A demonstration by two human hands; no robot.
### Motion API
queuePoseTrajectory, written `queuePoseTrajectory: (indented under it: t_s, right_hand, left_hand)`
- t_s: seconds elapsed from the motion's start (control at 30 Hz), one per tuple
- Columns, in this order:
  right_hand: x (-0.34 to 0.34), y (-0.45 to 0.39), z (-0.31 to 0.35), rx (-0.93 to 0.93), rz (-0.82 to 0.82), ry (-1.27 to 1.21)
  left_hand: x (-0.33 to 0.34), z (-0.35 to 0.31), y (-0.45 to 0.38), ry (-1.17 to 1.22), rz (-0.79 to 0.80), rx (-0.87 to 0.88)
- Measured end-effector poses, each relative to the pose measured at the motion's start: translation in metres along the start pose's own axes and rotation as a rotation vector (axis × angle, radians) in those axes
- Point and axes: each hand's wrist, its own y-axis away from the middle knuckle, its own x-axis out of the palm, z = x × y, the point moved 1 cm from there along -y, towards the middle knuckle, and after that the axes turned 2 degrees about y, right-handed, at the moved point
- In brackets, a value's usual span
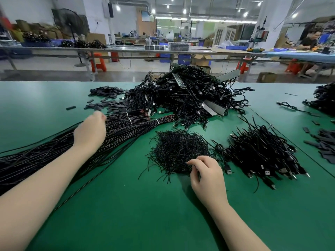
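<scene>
**Two hands down, one on each wire pile**

Left hand (89,132) lies on top of the long cable bundle (126,128), which runs across the green bench (137,211) from lower left toward centre. Its fingertips are motion-blurred, so I can't tell whether it's gripping or just resting. Right hand (206,176) has its fingers curled, thumb and forefinger pinching strands at the near edge of the short-wire pile (178,147), mid-bench, just right of the bundle. White ties (130,120) band the bundle near its far end. USB lead heap (262,154) sits right of the short-wire pile, nearly touching. Bigger tangled heap (190,95) is behind, and flat black sleeves (107,97) are scattered back left.
</scene>
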Motion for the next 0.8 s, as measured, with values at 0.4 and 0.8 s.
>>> queuePoseTrajectory:
  t_s: [0.4,0.8]
  right_hand:
    - [-0.01,-0.009,0.037,-0.131,-0.139,-0.044]
    - [-0.048,-0.12,0.124,-0.631,0.339,0.395]
  left_hand:
    - [-0.07,-0.05,0.058,0.222,-0.327,0.6]
    - [-0.033,0.017,0.11,0.114,-0.16,0.671]
